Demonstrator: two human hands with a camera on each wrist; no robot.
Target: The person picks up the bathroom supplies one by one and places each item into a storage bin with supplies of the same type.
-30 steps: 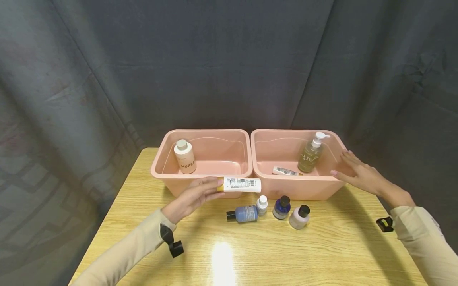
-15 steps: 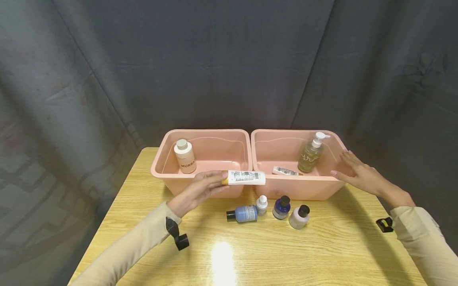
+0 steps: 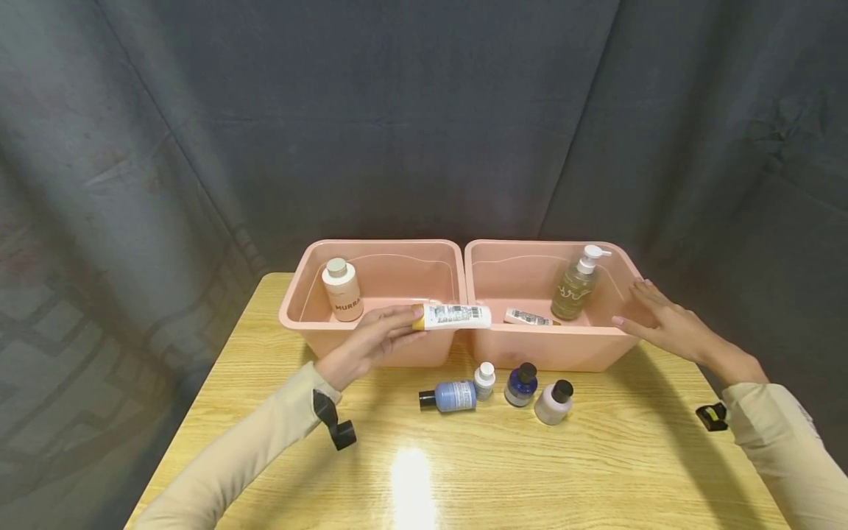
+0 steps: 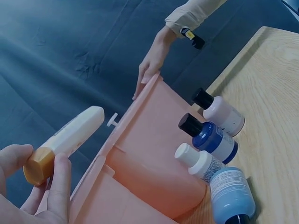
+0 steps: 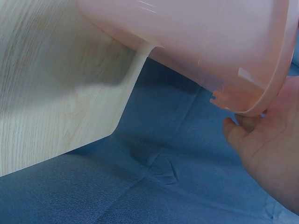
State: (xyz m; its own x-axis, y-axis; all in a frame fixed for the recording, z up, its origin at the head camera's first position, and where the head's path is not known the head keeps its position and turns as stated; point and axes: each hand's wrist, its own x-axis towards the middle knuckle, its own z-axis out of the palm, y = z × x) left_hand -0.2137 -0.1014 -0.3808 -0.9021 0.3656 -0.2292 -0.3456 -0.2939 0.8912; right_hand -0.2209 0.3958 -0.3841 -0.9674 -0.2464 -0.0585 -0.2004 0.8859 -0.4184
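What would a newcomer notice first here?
The two pink bins stand out first, side by side at the far side of the table. Next comes the white tube, pinched in the left hand near where the bins meet. In front, a blue bottle lies beside three upright bottles.

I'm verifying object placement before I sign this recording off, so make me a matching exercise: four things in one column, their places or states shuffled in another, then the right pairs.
Things
1. white flat tube with a wide yellow cap
2. light-blue bottle with a black cap
3. greenish see-through bottle with a white pump
4. cream cylindrical bottle with a pale cap

Places or states
A. inside the left pink rectangular bin
B. lying on its side on the wood-grain table
C. held by its cap in the left hand
D. inside the right pink rectangular bin

Pairs
1-C, 2-B, 3-D, 4-A
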